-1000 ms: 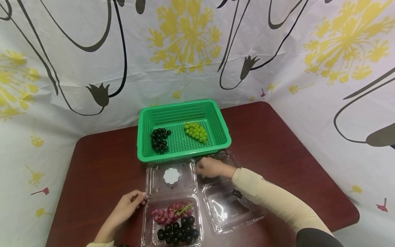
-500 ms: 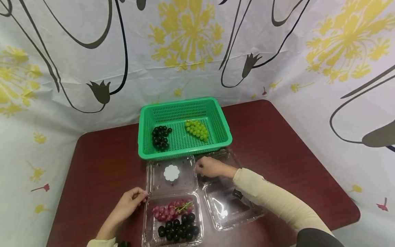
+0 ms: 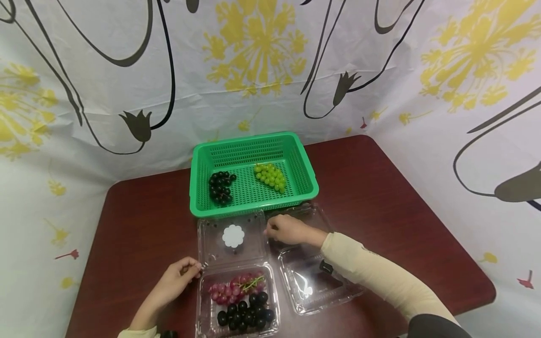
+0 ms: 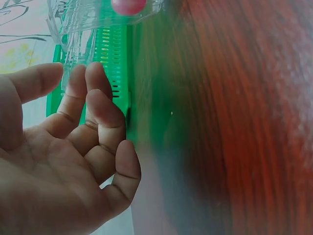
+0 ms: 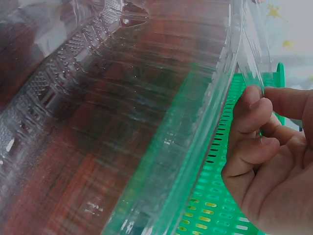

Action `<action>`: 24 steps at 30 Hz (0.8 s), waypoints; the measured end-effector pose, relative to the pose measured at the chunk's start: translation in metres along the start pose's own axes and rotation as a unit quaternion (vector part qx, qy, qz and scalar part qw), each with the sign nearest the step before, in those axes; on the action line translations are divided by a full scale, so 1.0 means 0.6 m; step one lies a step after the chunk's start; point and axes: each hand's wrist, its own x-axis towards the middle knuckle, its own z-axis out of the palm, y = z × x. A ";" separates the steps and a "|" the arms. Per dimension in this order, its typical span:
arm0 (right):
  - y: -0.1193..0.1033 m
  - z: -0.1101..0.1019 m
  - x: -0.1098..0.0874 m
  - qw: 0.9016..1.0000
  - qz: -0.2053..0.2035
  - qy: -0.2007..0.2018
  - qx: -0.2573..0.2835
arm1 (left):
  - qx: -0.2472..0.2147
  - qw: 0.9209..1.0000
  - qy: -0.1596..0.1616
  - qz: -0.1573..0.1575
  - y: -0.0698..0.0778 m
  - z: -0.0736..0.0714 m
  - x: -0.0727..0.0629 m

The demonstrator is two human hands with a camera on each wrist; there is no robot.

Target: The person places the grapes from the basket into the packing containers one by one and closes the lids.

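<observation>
An open clear plastic clamshell container (image 3: 236,333) holds a bunch of red grapes (image 3: 230,292) and a bunch of black grapes (image 3: 245,317). Its lid (image 3: 213,249), with a white scalloped label (image 3: 233,236), stretches back toward the green basket. At the lid's left edge, near the hinge, my left hand (image 3: 173,279) pinches the clear plastic between thumb and fingertips. My right hand (image 3: 289,230) pinches the lid's right edge, its thumb and index finger (image 5: 249,100) meeting on the plastic in the right wrist view.
Behind the lid stands a green basket (image 3: 253,206) with black grapes (image 3: 220,188) and green grapes (image 3: 270,177). A second open clear container (image 3: 313,295) lies under and beside my right arm. The dark red table (image 3: 139,225) meets patterned cloth (image 3: 253,112) behind.
The labelled lid has shifted slightly left and looks a little raised, its right edge moving with my right hand. My left hand keeps nearly the same place. The view has tilted slightly.
</observation>
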 end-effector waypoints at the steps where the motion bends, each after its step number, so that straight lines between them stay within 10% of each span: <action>1: 0.000 0.000 -0.001 1.000 -0.001 0.003 -0.004 | 0.000 1.000 0.002 0.003 0.001 0.000 0.001; 24: 0.000 0.009 -0.008 1.000 -0.011 0.015 -0.015 | 0.008 0.999 0.029 0.014 0.011 -0.004 0.005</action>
